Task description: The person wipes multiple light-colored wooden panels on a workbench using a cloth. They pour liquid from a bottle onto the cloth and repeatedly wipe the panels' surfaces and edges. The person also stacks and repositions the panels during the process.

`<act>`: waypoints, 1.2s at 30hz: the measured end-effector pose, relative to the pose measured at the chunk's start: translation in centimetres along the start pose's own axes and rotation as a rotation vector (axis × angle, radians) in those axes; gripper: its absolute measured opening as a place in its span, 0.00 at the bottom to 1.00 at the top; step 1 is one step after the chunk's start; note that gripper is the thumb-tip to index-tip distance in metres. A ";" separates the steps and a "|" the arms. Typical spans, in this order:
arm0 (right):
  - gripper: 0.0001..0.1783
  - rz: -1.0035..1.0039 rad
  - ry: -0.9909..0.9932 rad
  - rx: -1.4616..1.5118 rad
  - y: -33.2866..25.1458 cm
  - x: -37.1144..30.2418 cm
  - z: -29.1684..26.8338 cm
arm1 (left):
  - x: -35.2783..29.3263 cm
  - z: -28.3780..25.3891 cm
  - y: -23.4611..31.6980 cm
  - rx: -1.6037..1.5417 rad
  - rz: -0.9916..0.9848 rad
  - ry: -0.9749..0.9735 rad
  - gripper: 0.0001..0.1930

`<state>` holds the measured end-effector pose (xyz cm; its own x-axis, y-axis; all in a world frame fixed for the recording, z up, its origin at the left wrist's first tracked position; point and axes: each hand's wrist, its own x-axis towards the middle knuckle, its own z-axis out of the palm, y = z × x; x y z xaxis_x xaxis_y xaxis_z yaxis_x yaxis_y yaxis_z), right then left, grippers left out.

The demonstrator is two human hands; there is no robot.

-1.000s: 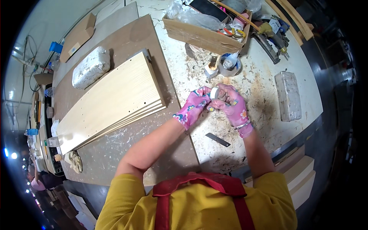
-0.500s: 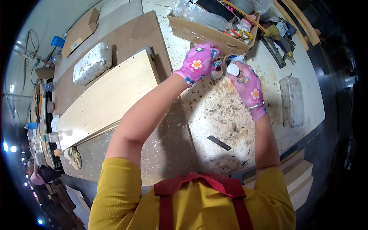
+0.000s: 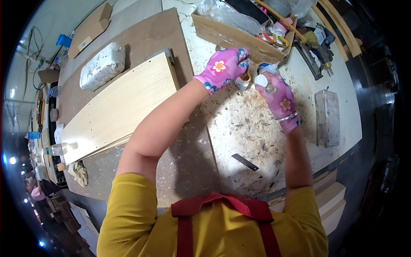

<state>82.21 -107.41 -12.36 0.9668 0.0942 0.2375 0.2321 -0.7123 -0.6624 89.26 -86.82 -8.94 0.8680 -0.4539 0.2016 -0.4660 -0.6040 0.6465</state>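
Observation:
My left hand (image 3: 223, 67), in a pink flowered glove, is closed above the far part of the white worktop; its curled fingers hide whatever they hold. Just below its fingertips stands a small open tub (image 3: 243, 83) with brownish stains on its rim. My right hand (image 3: 278, 99), gloved alike with a silvery band at the wrist, is closed around a small container with a round white top (image 3: 261, 80). A blue-and-white package (image 3: 268, 67) lies beyond its fingers.
Behind my hands sits a cardboard box (image 3: 235, 38) of plastic bags and pliers. A nail gun (image 3: 314, 53) is to its right. A wrapped block (image 3: 327, 118) and a dark metal strip (image 3: 245, 162) lie nearer. Pale wooden boards (image 3: 124, 100) and a white bundle (image 3: 102, 66) are at left.
My left hand has shifted slightly off the small tub, whose open rim now shows more. My right hand keeps its grip on the white-topped container. The whole view has shifted a little.

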 end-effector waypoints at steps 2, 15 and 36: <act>0.23 -0.013 0.025 -0.045 0.0 0.2 -0.1 | 0.3 -0.8 -0.6 -0.074 -0.054 0.004 0.13; 0.21 -0.048 -0.029 -0.165 -2.4 2.0 1.5 | 0.5 -0.2 -1.6 -0.141 -0.245 -0.032 0.14; 0.34 -0.088 -0.108 -0.409 -1.0 1.6 3.6 | -5.3 4.7 -5.1 -0.442 -0.378 -0.015 0.27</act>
<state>83.88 -104.03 -13.92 0.9560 0.2233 0.1902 0.2734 -0.9135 -0.3013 86.26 -84.39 -16.75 0.9562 -0.2705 -0.1115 -0.0052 -0.3968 0.9179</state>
